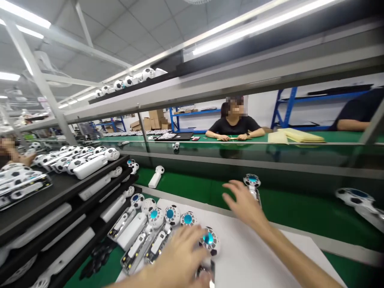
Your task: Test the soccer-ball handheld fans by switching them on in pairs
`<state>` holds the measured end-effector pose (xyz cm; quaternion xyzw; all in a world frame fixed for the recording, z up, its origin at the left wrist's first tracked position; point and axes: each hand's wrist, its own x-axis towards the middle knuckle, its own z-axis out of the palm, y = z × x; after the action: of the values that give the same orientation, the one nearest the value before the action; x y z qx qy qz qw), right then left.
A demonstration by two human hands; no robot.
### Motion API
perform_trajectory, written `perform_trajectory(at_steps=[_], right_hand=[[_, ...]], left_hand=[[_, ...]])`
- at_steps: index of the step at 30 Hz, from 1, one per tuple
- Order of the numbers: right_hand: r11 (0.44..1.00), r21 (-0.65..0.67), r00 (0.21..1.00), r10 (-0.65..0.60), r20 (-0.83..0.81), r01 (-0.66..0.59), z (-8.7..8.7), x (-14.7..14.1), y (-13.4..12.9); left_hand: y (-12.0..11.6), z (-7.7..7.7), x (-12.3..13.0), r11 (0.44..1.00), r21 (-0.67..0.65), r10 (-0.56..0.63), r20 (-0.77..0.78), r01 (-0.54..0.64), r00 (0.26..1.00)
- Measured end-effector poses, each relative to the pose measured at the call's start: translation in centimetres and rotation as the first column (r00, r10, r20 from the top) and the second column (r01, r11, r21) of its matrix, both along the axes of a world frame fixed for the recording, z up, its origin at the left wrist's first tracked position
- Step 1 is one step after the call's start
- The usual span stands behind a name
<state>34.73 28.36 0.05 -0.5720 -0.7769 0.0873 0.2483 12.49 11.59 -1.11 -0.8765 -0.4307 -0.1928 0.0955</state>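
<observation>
The left hand [177,258] curls shut on a white, black-patched ball-headed fan [208,240] with a glowing blue hub. The right hand [244,204] hovers spread open, empty, beside a matching fan [252,181] at one o'clock. More fans [154,218] lie at nine o'clock on a white sheet [246,256].

The left hand [177,256] is low and bent, with its fingers [195,236] curled down. The right hand [244,204] is farther out and open wide, with all its fingers spread apart.
</observation>
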Motion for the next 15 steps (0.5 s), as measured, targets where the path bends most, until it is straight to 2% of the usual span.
perform_trajectory(at_steps=[1, 2, 3, 5, 7, 9, 10, 12, 13, 15], right_hand=[[0.991, -0.028, 0.991, -0.132, 0.010, 0.132, 0.2, 0.5, 1.8], [0.968, -0.063, 0.970, -0.243, 0.023, 0.244, 0.1, 1.0, 3.2], [0.938, -0.095, 0.943, -0.330, 0.039, 0.332, -0.1, 1.5, 4.2], [0.896, -0.118, 0.903, -0.425, 0.061, 0.429, -1.0, 2.6, 5.1], [0.868, -0.151, 0.881, -0.468, 0.069, 0.473, -1.8, 3.5, 5.2], [0.847, -0.213, 0.872, -0.485, 0.064, 0.486, -2.1, 4.2, 5.2], [0.838, -0.242, 0.869, -0.491, 0.057, 0.489, -2.1, 4.6, 5.3], [0.820, -0.283, 0.861, -0.507, 0.042, 0.497, -2.0, 5.2, 5.9], [0.805, -0.305, 0.851, -0.525, 0.033, 0.508, -1.9, 5.6, 6.2], [0.773, -0.357, 0.830, -0.557, 0.013, 0.524, -1.8, 6.2, 6.9]], left_hand=[[1.8, 2.3, -0.9, 0.984, -0.134, 0.120, 0.030, -0.115, 0.992], [3.8, 4.3, -2.0, 0.940, -0.238, 0.265, 0.049, -0.246, 0.963], [6.1, 5.9, -3.2, 0.860, -0.333, 0.427, 0.055, -0.387, 0.903], [10.6, 7.7, -5.8, 0.746, -0.356, 0.626, 0.084, -0.563, 0.775], [14.2, 7.5, -8.2, 0.602, -0.410, 0.779, 0.113, -0.686, 0.616], [16.3, 6.2, -10.1, 0.462, -0.513, 0.874, 0.126, -0.723, 0.468], [16.8, 5.5, -10.8, 0.412, -0.560, 0.902, 0.140, -0.719, 0.408], [17.4, 4.3, -12.0, 0.374, -0.638, 0.924, 0.194, -0.673, 0.329], [17.6, 4.0, -12.5, 0.383, -0.678, 0.922, 0.237, -0.628, 0.306], [18.2, 4.2, -12.8, 0.449, -0.753, 0.893, 0.353, -0.481, 0.280]])
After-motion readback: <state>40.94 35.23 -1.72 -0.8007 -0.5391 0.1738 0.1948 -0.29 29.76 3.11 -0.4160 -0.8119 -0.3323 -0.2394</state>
